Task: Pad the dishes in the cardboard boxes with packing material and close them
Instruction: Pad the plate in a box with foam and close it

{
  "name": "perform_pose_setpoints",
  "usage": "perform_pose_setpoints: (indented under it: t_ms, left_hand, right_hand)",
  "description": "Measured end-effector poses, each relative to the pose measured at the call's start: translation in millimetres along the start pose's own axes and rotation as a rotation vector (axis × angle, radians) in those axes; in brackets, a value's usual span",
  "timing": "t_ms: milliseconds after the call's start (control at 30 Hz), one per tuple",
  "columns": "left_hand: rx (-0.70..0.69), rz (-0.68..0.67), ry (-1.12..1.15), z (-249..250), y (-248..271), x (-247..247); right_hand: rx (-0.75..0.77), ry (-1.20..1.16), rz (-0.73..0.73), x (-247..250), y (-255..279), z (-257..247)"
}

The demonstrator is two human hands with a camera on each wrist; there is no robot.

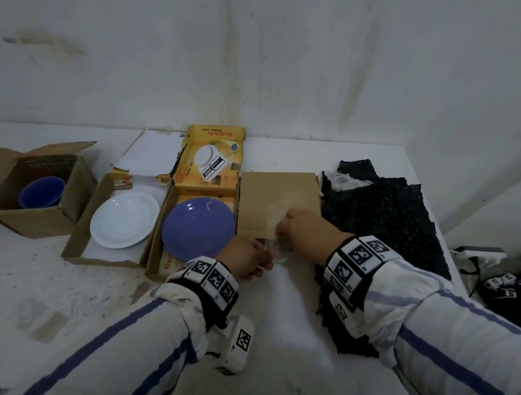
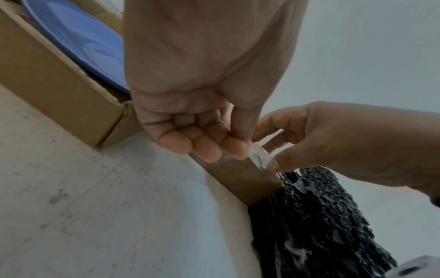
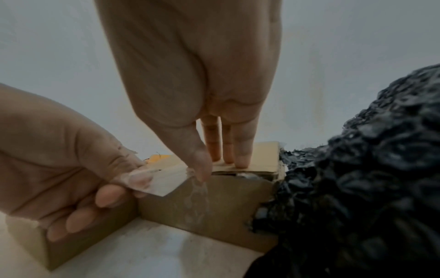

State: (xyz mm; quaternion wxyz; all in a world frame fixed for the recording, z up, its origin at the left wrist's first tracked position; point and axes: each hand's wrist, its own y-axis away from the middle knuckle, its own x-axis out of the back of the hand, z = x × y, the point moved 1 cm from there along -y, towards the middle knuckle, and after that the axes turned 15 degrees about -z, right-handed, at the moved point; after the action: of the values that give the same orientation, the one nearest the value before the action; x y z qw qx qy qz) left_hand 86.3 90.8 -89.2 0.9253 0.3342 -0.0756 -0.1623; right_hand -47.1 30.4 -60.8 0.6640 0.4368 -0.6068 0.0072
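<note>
a: how do we seal this well?

b: the closed box (image 1: 280,200) sits mid-table, just right of the blue plate (image 1: 197,226). the left hand (image 1: 251,259) pinches the free end of a clear tape strip (image 3: 164,180) between thumb and forefinger. the right hand (image 1: 307,229) lays straight fingers (image 3: 240,150) on the lid and its thumb pushes the tape onto the near wall. i'd keep the strip taut, lay it flat across the seam, then rub from lid edge downward so no bubbles stay.

a: materials?

b: the box is plain brown card, matte, square-edged. the tape is thin, glossy and already wrinkled where it sticks, so it likely clings to itself if slack. the black wrap (image 1: 391,216) at 3 o'clock of the box is bumpy and crumpled, touching the box's side. the blue plate is smooth and shiny, lying in an open yellow box (image 1: 207,157) at 9 o'clock; farther on a white plate (image 1: 124,220), and a blue cup (image 1: 41,192) at 10 o'clock, all unpadded.
</note>
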Motion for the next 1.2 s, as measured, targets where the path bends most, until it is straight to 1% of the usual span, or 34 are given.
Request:
perform_pose_setpoints:
  t_ms: [167, 300, 500, 600, 633, 733, 833, 900, 967, 1067, 1200]
  left_hand:
    - [0.049, 0.032, 0.0, 1, -3, -2]
    - [0.082, 0.056, 0.039, 2, -7, -3]
    - [0.089, 0.017, 0.171, 3, 0, 3]
    - [0.091, -0.017, 0.189, 3, 3, 8]
    - [0.089, -0.031, 0.184, 3, 3, 9]
    - [0.07, -0.057, 0.158, 2, 0, 7]
    - [0.063, -0.075, 0.146, 0, -4, 5]
    - [0.061, -0.086, 0.125, 0, -7, 5]
    - [0.065, -0.081, 0.097, 0, -9, 4]
    - [0.06, -0.074, 0.082, 1, -11, 3]
    - [0.056, -0.075, 0.085, 0, -10, 1]
  right_hand:
    - [-0.031, 0.009, 0.031, -1, 2, -1]
    - [-0.038, 0.085, 0.07, -5, 0, -4]
    - [-0.013, 0.126, 0.074, -4, -3, -2]
    - [-0.009, 0.125, 0.116, -5, 3, -4]
    - [-0.019, 0.104, 0.123, -7, 4, -5]
    - [-0.111, -0.172, 0.115, -5, 9, -12]
    - [-0.207, -0.35, 0.0, 2, 6, -8]
    - [-0.242, -0.459, -0.058, 5, 4, -7]
    - [-0.259, -0.516, -0.076, 3, 0, -6]
    - [-0.279, -0.624, -0.038, -5, -5, -10]
    - [-0.297, -0.563, 0.034, -15, -6, -15]
